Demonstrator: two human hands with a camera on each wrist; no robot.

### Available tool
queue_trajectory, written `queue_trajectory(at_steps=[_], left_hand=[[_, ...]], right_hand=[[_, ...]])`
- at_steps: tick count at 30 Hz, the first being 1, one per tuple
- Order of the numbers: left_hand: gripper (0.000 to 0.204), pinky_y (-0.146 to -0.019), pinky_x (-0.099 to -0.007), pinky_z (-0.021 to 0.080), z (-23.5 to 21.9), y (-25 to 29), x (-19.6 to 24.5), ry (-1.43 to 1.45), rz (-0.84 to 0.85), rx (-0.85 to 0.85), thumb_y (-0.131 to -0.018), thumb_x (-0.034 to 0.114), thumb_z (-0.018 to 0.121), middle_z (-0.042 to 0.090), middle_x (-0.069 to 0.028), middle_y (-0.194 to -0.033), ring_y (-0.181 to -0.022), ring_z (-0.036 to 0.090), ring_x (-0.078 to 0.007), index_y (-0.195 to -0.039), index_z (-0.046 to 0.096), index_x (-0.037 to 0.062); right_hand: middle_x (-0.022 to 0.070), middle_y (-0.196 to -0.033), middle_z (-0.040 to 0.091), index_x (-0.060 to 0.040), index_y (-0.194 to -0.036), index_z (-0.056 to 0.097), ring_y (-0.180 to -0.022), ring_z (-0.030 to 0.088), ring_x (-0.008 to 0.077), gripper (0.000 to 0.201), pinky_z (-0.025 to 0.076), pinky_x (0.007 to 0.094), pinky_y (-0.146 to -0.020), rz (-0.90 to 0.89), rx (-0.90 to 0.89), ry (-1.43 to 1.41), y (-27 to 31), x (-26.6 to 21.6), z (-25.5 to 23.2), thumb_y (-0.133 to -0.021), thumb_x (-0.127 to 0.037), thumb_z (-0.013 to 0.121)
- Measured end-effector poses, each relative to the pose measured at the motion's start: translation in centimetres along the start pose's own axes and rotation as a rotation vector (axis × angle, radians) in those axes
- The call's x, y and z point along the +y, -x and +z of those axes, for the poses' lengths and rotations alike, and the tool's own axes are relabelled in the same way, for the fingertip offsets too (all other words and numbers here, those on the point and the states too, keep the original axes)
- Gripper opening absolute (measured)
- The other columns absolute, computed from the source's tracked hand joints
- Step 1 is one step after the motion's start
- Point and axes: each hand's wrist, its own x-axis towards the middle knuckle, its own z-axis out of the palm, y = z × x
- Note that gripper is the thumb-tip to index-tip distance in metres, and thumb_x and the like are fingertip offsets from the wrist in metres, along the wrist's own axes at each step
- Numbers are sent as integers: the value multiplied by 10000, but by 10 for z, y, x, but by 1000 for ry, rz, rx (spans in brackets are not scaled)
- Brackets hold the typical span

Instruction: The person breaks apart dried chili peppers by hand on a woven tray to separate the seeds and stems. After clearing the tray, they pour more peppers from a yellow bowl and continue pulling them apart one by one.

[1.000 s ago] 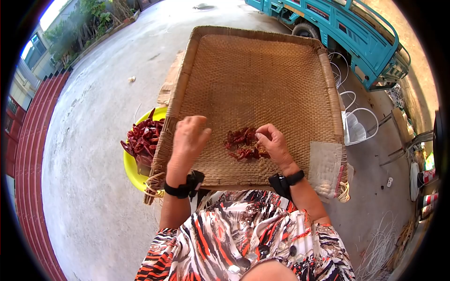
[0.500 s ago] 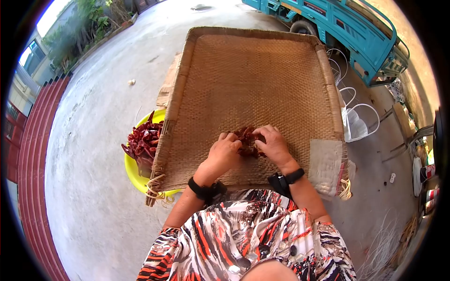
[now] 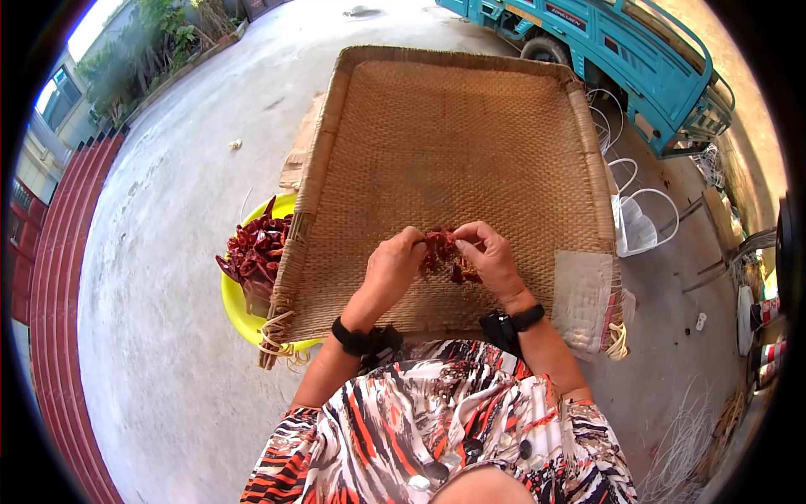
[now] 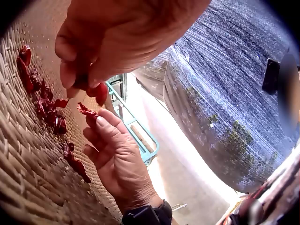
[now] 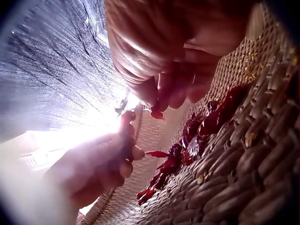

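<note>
Two red chilli pieces (image 4: 87,111) sit in my grasp: my left hand (image 3: 392,270) pinches one, my right hand (image 3: 491,259) the other, above the chilli pile (image 4: 47,105) near the woven tray's (image 3: 453,134) near edge.

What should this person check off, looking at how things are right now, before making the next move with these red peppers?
1. Left hand has a grip: ok, it pinches a red piece.
2. Right hand has a grip: ok, it pinches a torn strip.
3. Work is over the woven tray: ok, both hands are above it, beside the loose pieces.
4. Tray clean around those pieces: not ok, pale specks lie on the weave.
5. More peppers within reach: ok, probably; they are heaped in the yellow basin beside the tray.
6. Held pieces empty of seeds: cannot tell; fingers cover too much.
</note>
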Motion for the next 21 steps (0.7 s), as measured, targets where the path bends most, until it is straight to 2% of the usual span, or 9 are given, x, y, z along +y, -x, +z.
queue_trajectory(at_steps=[1, 4, 8, 10, 14, 16, 19, 21], left_hand=[[147, -576, -319, 499, 1, -1, -1, 57, -11, 6, -957, 143, 605, 671, -93, -774, -653, 640, -187, -1024, 619, 13], [151, -647, -342, 522, -1, 1, 3, 308, -64, 1, -958, 134, 587, 692, -133, -796, -704, 671, -233, -1031, 616, 5], [135, -610, -270, 494, 3, -2, -3, 440, -59, -49, -978, 113, 579, 673, -74, -799, -700, 611, -116, -1025, 612, -10], [138, -587, -231, 467, 4, -1, -2, 493, -65, -119, -992, 116, 578, 645, -20, -817, -687, 553, -69, -1024, 612, -14], [154, -591, -223, 461, 5, 1, 5, 554, -94, -121, -986, 135, 599, 645, -22, -835, -697, 548, -65, -1032, 611, -12], [153, -587, -215, 458, 5, 0, 3, 615, -92, -133, -985, 148, 610, 644, -19, -841, -692, 547, -59, -1030, 610, 2], [142, -593, -196, 450, -5, 0, 9, 904, -209, -172, -983, 165, 623, 640, -10, -844, -693, 546, -44, -1022, 608, 29], [143, -611, -182, 446, -1, -1, 1, 921, -191, -187, -974, 175, 643, 628, 8, -839, -694, 542, -34, -1021, 605, 45]], right_hand=[[19, -967, 689, -46, -1035, 661, -869, 650, 100, 114, 528, 262, -741, 0, -7, -9, 0, 0, 0, -922, -51, 645], [21, -972, 691, -47, -1057, 654, -867, 655, 102, 129, 534, 256, -752, 3, -29, -10, 0, -1, 0, -928, -56, 643], [35, -975, 689, -54, -1130, 626, -868, 656, 107, 189, 542, 256, -717, 52, -43, -157, 0, 0, 1, -941, -64, 633], [40, -975, 688, -56, -1175, 600, -853, 651, 99, 230, 538, 247, -672, 108, -139, -254, 1, -7, 0, -947, -67, 626], [33, -970, 678, -58, -1217, 572, -799, 632, 77, 270, 514, 224, -590, 184, -255, -370, 3, -7, 3, -951, -68, 620], [29, -958, 672, -61, -1211, 573, -776, 623, 75, 265, 505, 221, -582, 176, -254, -367, 3, -5, 2, -950, -67, 623], [24, -942, 668, -66, -1192, 579, -762, 616, 73, 249, 503, 221, -578, 166, -279, -369, 3, -8, 2, -948, -66, 627], [22, -937, 667, -69, -1170, 586, -762, 614, 71, 230, 509, 222, -580, 166, -277, -371, 4, -10, 3, -946, -71, 634]])
